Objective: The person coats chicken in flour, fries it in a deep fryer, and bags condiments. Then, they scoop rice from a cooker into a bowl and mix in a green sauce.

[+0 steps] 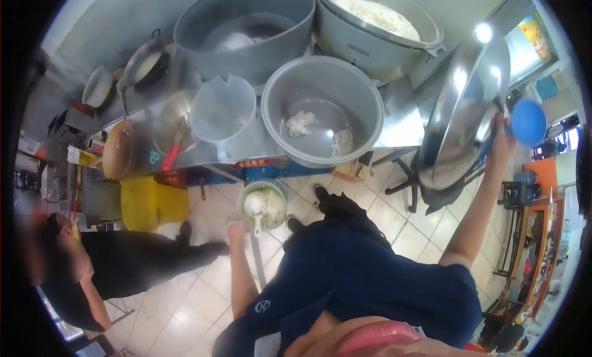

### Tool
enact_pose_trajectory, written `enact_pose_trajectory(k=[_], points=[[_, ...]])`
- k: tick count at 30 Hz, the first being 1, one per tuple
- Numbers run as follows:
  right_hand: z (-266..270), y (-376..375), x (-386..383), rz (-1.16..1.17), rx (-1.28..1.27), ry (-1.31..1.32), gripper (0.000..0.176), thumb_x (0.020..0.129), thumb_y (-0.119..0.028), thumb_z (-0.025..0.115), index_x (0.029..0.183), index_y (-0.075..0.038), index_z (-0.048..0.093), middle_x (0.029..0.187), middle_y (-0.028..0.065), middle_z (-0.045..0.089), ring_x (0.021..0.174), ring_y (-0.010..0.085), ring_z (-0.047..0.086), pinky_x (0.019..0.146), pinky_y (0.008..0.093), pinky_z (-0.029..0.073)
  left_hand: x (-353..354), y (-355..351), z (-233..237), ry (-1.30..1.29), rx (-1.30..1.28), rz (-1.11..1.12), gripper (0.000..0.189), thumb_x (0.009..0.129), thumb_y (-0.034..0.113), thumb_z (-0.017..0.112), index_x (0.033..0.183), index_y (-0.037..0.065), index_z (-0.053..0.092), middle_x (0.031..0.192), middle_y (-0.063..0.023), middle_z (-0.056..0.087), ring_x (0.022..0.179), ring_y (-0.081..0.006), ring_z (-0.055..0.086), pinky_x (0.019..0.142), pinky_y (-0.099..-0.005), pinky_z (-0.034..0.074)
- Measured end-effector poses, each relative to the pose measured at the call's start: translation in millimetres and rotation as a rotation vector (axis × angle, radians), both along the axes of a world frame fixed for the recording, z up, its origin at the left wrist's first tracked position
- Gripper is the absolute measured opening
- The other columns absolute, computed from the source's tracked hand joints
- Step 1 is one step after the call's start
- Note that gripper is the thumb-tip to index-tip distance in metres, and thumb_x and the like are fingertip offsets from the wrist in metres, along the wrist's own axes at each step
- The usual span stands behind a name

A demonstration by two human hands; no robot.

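My left hand (237, 226), blurred, is closed at the near left rim of a pot (282, 193) holding white rice and some green pieces. A white scoop (258, 224) rests in that pot. At the right, my right hand (504, 138) is closed at the handle of a large shiny metal lid (453, 119), which stands steeply tilted. Beside this hand is a blue bowl (529, 123). A wide grey pot (271, 119) on the metal counter has two clumps of rice inside. Behind it, a large cooker (361, 53) is full of rice.
On the counter (401, 119) are a big grey pot (246, 55), a clear pitcher (223, 113), and a red-handled utensil (172, 156). A yellow bin (151, 203) stands below. Another person (135, 261) in dark clothes is at the left. Wooden shelves (539, 240) are at the right.
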State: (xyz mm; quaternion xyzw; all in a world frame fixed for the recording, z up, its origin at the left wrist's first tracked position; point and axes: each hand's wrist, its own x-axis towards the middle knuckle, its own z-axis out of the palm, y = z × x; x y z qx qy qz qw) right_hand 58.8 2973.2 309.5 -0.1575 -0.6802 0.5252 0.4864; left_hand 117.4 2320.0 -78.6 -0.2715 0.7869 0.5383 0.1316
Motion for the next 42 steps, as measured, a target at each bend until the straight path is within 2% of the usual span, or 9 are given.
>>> enact_pose_trajectory(k=[5,8,14,17,25,27,29,35,42], points=[[105,28,-153,0.045,0.337,-0.181,0.019,0.083,-0.020,0.069,0.077,-0.006,0.057,0.070,-0.0020,0.055,0.064,0.0058,0.049,0.058,0.0224,0.039,13,19,6,0.066,-0.005,0.121,0.014,0.080,0.010,0.049,0.082,-0.002,0.055,0.066,-0.0142,0.059,0.051,-0.0237,0.060,0.044,-0.0348,0.047],[141,46,-258,0.173,0.466,-0.295,0.025,0.081,-0.027,0.069,0.079,-0.003,0.062,0.068,-0.0002,0.056,0.061,0.0089,0.047,0.057,0.0268,0.037,39,-6,-99,0.215,-0.423,-0.079,0.014,0.081,0.012,0.050,0.083,-0.001,0.055,0.067,-0.0141,0.059,0.052,-0.0239,0.060,0.044,-0.0356,0.046],[126,51,-427,0.376,0.560,-0.419,0.026,0.082,-0.025,0.066,0.084,0.000,0.061,0.069,0.0015,0.056,0.064,0.0108,0.049,0.057,0.0276,0.039,63,47,-99,0.188,-0.113,0.386,0.013,0.084,0.016,0.053,0.079,0.005,0.055,0.063,-0.0084,0.054,0.049,-0.0201,0.054,0.043,-0.0336,0.044],[99,45,-477,0.453,0.609,-0.431,0.030,0.082,-0.024,0.066,0.095,0.002,0.056,0.079,0.0052,0.060,0.070,0.0127,0.054,0.061,0.0289,0.044,77,45,-156,0.277,-0.281,0.210,0.012,0.084,0.016,0.053,0.078,0.006,0.054,0.062,-0.0066,0.051,0.049,-0.0190,0.051,0.042,-0.0324,0.043],[59,19,-507,0.547,0.683,-0.646,0.029,0.080,-0.025,0.067,0.088,0.001,0.056,0.075,0.0056,0.057,0.068,0.0135,0.053,0.060,0.0308,0.043,72,93,-94,-0.070,-0.368,0.240,0.016,0.078,0.018,0.059,0.084,0.004,0.064,0.081,-0.0154,0.064,0.074,-0.0281,0.063,0.066,-0.0390,0.050],[54,16,-509,0.584,0.686,-0.667,0.029,0.080,-0.025,0.067,0.087,0.001,0.056,0.074,0.0051,0.057,0.066,0.0130,0.053,0.059,0.0308,0.043,59,102,-70,0.021,0.004,0.483,0.015,0.082,0.015,0.052,0.079,0.001,0.056,0.066,-0.0123,0.057,0.055,-0.0236,0.060,0.044,-0.0372,0.049],[43,17,-521,0.561,0.742,-0.696,0.031,0.079,-0.027,0.068,0.086,0.001,0.056,0.073,0.0064,0.058,0.065,0.0140,0.054,0.057,0.0318,0.043,63,105,-79,-0.079,-0.439,0.247,0.019,0.081,0.020,0.057,0.086,0.002,0.063,0.081,-0.0159,0.064,0.074,-0.0291,0.063,0.064,-0.0408,0.050],[26,42,-553,0.757,0.822,-0.616,0.026,0.082,-0.030,0.064,0.081,-0.005,0.059,0.059,-0.0011,0.049,0.053,0.0090,0.042,0.047,0.0283,0.034,63,136,7,-0.140,-0.978,-0.202,0.020,0.064,0.022,0.069,0.070,0.004,0.065,0.075,-0.0182,0.063,0.069,-0.0320,0.062,0.064,-0.0396,0.050],[14,72,-588,0.838,0.654,-0.739,0.021,0.085,-0.021,0.064,0.075,-0.006,0.052,0.067,-0.0012,0.050,0.060,0.0080,0.045,0.053,0.0274,0.037,101,131,22,-0.018,-0.751,0.128,0.026,0.079,0.025,0.053,0.071,0.003,0.064,0.069,-0.0167,0.064,0.068,-0.0317,0.063,0.062,-0.0433,0.049]])
